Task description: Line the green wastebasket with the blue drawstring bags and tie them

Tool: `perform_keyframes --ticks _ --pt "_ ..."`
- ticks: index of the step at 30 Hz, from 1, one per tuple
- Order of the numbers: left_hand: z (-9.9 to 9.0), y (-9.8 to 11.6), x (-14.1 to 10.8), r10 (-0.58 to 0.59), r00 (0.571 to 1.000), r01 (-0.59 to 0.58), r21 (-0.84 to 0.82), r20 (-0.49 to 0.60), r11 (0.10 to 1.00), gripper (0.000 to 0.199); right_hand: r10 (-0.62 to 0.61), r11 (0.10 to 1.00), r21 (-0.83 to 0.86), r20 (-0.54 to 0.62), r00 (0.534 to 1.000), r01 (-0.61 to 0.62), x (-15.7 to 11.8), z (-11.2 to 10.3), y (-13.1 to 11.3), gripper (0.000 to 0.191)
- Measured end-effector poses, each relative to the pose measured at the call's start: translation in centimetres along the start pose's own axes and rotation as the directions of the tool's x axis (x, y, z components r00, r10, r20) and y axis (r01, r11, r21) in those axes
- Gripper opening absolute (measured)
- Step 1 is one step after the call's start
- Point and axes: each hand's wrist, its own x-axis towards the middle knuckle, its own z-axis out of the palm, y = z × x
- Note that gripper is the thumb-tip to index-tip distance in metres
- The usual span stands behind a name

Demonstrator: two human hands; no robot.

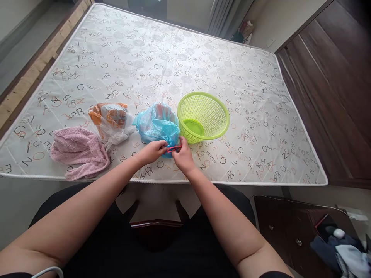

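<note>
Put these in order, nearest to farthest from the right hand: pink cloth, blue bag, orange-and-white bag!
1. Blue bag, right by the right hand
2. Orange-and-white bag, left of the blue bag
3. Pink cloth, farthest left

Crumpled, translucent blue plastic bag (158, 125): sits bulging on the letter-printed white mattress (246, 162), narrows to a bunched near end. Slim red band-like piece (174, 148): lies nearly level at that bunched end; material unclear.
</note>
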Motion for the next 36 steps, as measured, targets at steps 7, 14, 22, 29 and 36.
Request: perform_keyframes --ticks 7,14,22,29,36 --pt "0.8 -1.1 0.5 -0.172 0.985 0.169 -0.269 0.012 0.948 0.035 0.0 0.999 0.054 -0.026 1.0 0.002 0.4 -0.4 0.2 0.063" --pt "1.3 -0.8 0.2 -0.087 0.987 0.13 -0.337 0.139 0.932 0.038 -0.038 0.997 0.071 0.08 0.996 0.032 0.1 0.1 0.6 0.063" --pt "0.9 -0.4 0.0 0.017 0.995 -0.005 -0.115 0.096 0.993 0.028 -0.058 0.997 0.053 0.055 0.997 0.055 0.1 0.0 0.3 0.062" --pt "0.4 0.4 -0.3 0.002 0.992 -0.004 0.015 0.124 1.0 0.023 0.001 0.995 0.103 0.137 0.991 -0.015 0.8 0.1 1.3 0.06" --pt "-0.3 -0.6 -0.1 -0.078 0.986 0.067 0.081 0.144 0.994 0.022 -0.085 0.99 0.128 0.193 0.977 0.061 0.9 -1.0 0.5 0.047"
